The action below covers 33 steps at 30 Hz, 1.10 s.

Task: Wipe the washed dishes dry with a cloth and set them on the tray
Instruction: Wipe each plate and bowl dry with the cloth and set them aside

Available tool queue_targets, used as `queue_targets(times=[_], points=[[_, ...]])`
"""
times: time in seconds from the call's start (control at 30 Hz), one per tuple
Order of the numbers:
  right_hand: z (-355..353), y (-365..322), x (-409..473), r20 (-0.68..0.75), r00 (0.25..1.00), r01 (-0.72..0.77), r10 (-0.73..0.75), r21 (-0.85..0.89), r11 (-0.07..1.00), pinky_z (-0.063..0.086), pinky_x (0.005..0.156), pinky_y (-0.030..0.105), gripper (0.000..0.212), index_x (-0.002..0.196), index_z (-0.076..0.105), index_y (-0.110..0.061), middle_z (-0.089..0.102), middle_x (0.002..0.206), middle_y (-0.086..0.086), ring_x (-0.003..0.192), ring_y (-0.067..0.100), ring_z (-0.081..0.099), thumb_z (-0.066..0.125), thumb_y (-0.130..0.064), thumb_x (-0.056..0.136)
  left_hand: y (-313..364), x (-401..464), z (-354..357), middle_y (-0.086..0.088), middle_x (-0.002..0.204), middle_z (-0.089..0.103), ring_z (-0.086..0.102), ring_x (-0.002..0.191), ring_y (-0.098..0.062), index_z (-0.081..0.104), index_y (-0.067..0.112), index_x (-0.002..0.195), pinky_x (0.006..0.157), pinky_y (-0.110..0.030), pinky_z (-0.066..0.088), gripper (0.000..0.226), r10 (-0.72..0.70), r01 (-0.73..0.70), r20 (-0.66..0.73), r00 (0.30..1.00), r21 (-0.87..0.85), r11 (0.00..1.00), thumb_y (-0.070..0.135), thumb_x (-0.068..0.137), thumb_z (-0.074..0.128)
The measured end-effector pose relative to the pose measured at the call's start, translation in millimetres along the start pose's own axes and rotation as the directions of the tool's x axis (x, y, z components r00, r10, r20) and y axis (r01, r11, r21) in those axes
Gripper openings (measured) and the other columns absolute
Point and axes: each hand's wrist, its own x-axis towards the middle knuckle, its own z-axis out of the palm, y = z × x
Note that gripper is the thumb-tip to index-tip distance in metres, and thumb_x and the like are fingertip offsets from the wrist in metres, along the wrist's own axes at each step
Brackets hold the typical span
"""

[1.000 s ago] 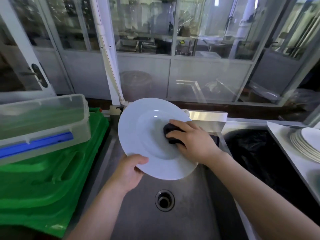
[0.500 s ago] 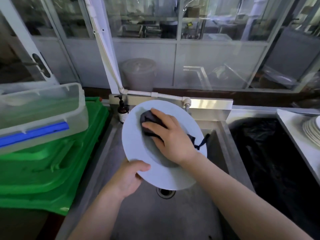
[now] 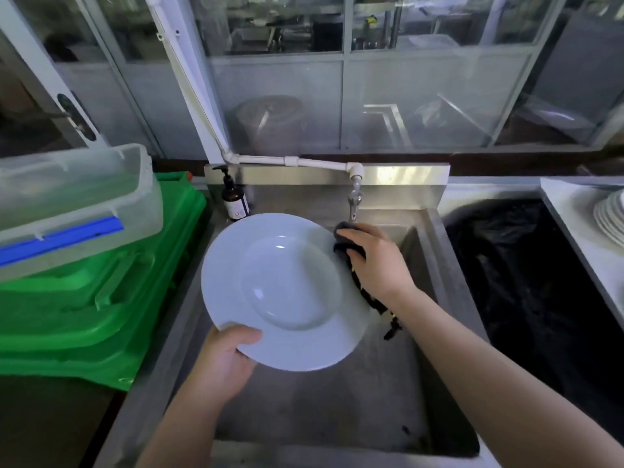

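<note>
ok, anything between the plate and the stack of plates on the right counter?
Nothing solid shows. The white plate, held over the sink, would pass above the black-lined bin to reach the plate stack. Right hand holds the dark cloth at its rim.

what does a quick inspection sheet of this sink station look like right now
surface: steel sink, basin bare metal, tap at the back.
job's things: white plate held tilted over the basin; dark cloth at its right rim; stack of plates on the right counter.
clutter: pump bottle; clear lidded box on green crates.
grippers: left hand grips the plate's lower rim; right hand holds the cloth.
cables: nothing seen.
surroundings: black-lined bin on the right; glass partitions behind.
</note>
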Motion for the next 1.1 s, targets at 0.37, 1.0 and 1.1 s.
queue_targets(times=[0.37,1.0,1.1], points=[[-36.2,34.8,-146.0,-0.012,0.986,-0.169,0.169,-0.132,0.977,0.032,0.097,0.016,0.041,0.124,0.065,-0.016,0.054,0.138,0.0,0.121,0.018,0.054,0.072,-0.013,0.083,-1.4,-52.5,-24.5,-0.005,0.109,0.071,0.067,0.102,-0.027,0.072,0.024,0.108,0.08,-0.042,0.058,0.059,0.008,-0.006,0.038,0.999,-0.035,0.999,-0.006,0.06,0.053],[-22.2,129.7,-334.4,0.171,0.844,-0.349,0.508,-0.545,0.763,0.021,0.117,0.037,0.062,0.149,0.03,-0.032,0.008,0.161,-0.001,0.147,0.024,0.015,0.058,-0.038,0.094,-30.3,-143.6,-35.8,0.003,0.1,0.075,0.071,0.092,-0.019,0.078,0.031,0.088,0.072,-0.035,0.06,0.051,-0.131,0.126,-0.066,0.989,-0.077,0.989,-0.003,0.063,0.049],[-18.1,129.1,-330.6,0.147,0.813,-0.367,0.563,-0.62,0.693,0.021,0.117,0.042,0.065,0.15,0.021,-0.039,0.003,0.162,-0.002,0.148,0.023,0.01,0.051,-0.045,0.093,-29.3,-146.3,-32.0,0.003,0.102,0.074,0.071,0.093,-0.019,0.077,0.032,0.09,0.075,-0.038,0.059,0.052,-0.13,0.123,-0.077,0.989,-0.092,0.988,-0.003,0.063,0.049]])
